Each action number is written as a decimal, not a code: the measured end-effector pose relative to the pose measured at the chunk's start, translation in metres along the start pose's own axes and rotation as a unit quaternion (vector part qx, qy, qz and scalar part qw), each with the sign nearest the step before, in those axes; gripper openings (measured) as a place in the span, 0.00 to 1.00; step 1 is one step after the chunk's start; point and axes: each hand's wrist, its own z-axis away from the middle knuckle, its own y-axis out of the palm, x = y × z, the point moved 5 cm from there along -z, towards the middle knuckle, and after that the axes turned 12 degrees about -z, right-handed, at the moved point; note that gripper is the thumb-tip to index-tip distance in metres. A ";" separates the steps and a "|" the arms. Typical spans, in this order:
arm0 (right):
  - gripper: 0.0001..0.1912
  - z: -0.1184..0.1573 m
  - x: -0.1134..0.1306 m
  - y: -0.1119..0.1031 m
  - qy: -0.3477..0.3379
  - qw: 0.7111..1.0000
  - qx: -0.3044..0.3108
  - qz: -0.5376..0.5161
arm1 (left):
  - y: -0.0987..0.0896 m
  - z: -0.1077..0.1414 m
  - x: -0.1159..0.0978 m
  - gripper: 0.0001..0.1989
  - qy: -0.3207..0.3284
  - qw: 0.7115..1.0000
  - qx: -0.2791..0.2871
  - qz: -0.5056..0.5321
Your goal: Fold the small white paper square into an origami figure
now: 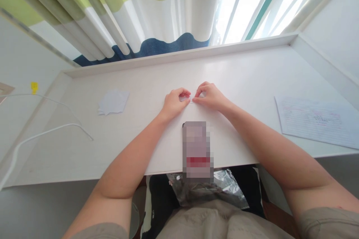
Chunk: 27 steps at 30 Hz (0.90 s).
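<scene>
Near the middle of the white desk (157,142), my left hand (174,101) and my right hand (211,96) meet almost fingertip to fingertip. Both pinch a small white piece of paper (191,99), mostly covered by the fingers. The thumb and fingers of each hand are closed on it. Below them, a phone-shaped object (196,145) lies at the desk's front edge, its surface blurred out by pixelation. To the left of my left hand rests a small pile of white paper pieces (113,102) with angular edges.
Written sheets of paper (319,119) lie at the right. A white cable (45,133) loops over the left end, near a yellow tag (34,87). A clear plastic bag (231,190) rests on my lap. A raised ledge (179,52) borders the back, before a curtain (168,11).
</scene>
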 end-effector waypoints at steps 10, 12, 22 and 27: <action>0.09 0.001 0.002 0.000 0.010 1.000 -0.027 0.000 | -0.001 -0.004 0.003 0.08 -0.018 1.000 0.009 0.022; 0.07 0.000 0.000 0.002 -0.008 0.999 -0.027 0.017 | 0.000 -0.005 0.004 0.08 -0.022 0.999 0.011 0.027; 0.03 0.003 0.000 -0.003 -0.026 0.999 0.002 0.029 | -0.003 -0.002 0.002 0.09 -0.008 1.000 -0.001 0.014; 0.05 0.007 -0.001 -0.007 -0.054 0.998 0.015 -0.001 | -0.005 0.004 -0.001 0.08 -0.010 1.000 0.006 -0.027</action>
